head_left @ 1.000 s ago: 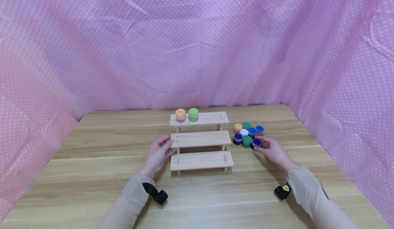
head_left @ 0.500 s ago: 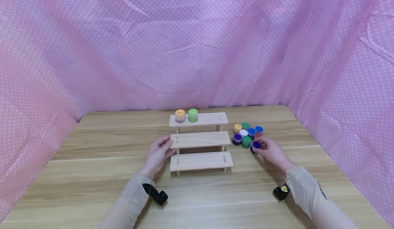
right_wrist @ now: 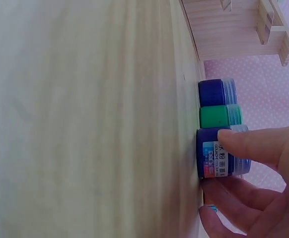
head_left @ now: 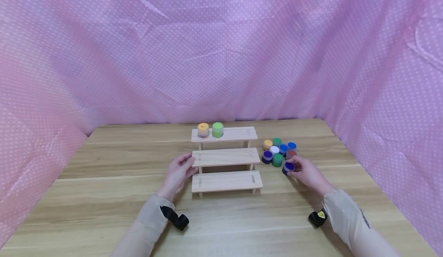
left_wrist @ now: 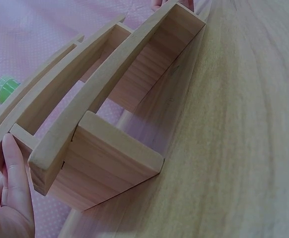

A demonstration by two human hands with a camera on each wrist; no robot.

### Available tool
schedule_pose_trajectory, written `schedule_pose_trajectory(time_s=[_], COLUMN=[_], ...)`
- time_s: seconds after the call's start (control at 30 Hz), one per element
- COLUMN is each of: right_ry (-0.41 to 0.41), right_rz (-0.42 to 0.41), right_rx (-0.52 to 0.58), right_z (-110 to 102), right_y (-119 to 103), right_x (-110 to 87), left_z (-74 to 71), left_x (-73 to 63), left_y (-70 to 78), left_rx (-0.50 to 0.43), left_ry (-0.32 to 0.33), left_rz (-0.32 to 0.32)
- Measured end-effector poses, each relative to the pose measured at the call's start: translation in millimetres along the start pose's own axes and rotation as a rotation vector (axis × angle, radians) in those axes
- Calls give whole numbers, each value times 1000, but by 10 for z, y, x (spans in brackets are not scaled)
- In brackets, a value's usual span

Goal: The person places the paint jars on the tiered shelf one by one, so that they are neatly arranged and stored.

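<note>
Slid round, ribbed-lidded purple jar (head_left: 288, 168) toward six o'clock across bench (head_left: 225, 220).
Pinching it in right hand (head_left: 307, 172); gripping pale-grained wooden stand (head_left: 225, 157) at nine o'clock with left hand (head_left: 175, 175).

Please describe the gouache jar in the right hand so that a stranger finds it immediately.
Right of the three wooden shelves is a cluster of paint jars. The dark blue gouache jar is at its near edge; unlike the other dark blue jar, it is in the right hand.
</note>
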State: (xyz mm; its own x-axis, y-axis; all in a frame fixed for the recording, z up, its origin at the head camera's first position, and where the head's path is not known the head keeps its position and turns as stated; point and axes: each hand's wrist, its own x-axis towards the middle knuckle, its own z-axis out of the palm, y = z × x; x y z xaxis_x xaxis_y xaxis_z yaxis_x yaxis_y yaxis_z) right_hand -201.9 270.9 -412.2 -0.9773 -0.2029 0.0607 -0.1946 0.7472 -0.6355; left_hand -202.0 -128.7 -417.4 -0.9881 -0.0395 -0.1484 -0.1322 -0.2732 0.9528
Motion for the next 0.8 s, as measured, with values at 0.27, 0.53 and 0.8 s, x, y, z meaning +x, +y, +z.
schedule_pose_trajectory(time_s=[0.27, 0.53, 0.8], right_ry=[-3, 4, 26], right_rz=[35, 41, 55], right_rx=[22, 48, 99], right_z=[3, -32, -46], right_y=[7, -50, -88], right_x=[-1, 13, -28], left_z=[5, 1, 5], left_x=[3, 11, -6], left_y=[-12, 23, 17], left_rx=[8, 6, 2], left_ry=[3, 6, 8], left_rz=[-9, 0, -19])
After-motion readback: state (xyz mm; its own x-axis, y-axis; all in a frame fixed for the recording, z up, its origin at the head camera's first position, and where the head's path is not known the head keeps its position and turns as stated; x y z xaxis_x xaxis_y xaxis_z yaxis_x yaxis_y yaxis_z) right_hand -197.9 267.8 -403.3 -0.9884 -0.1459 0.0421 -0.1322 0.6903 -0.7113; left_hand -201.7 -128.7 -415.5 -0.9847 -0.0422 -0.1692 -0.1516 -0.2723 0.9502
